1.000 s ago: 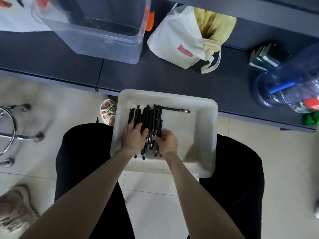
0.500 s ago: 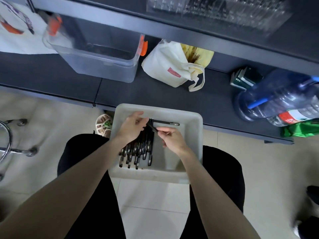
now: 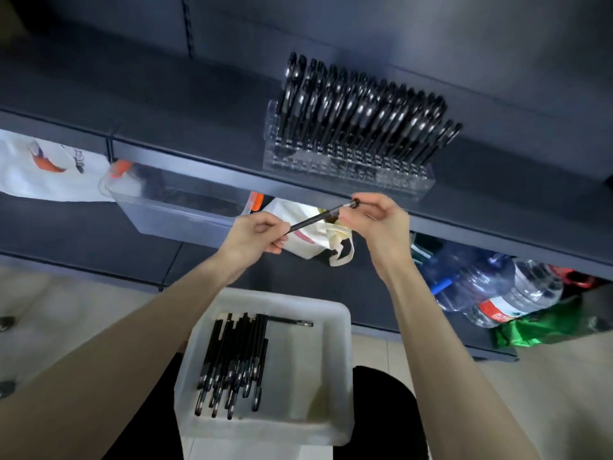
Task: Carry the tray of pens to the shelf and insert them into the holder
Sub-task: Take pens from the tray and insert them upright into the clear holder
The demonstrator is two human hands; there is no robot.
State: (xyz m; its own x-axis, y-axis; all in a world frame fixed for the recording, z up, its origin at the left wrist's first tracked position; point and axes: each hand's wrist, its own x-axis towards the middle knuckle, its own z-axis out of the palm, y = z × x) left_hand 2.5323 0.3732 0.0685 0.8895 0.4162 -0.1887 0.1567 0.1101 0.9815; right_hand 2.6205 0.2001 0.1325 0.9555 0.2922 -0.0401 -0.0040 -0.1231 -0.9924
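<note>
Dark grey shelf (image 3: 185, 127) with clear acrylic holder (image 3: 348, 171), mostly filled; one slim black pen (image 3: 318, 219), newly lifted from the white plastic tray (image 3: 298, 363), is pinched between left hand (image 3: 255, 234) and right hand (image 3: 381, 224); insertion likely next.

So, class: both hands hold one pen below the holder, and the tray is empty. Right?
No: the head view shows the tray holds many pens. The left hand and right hand do hold one pen below the holder.
</note>
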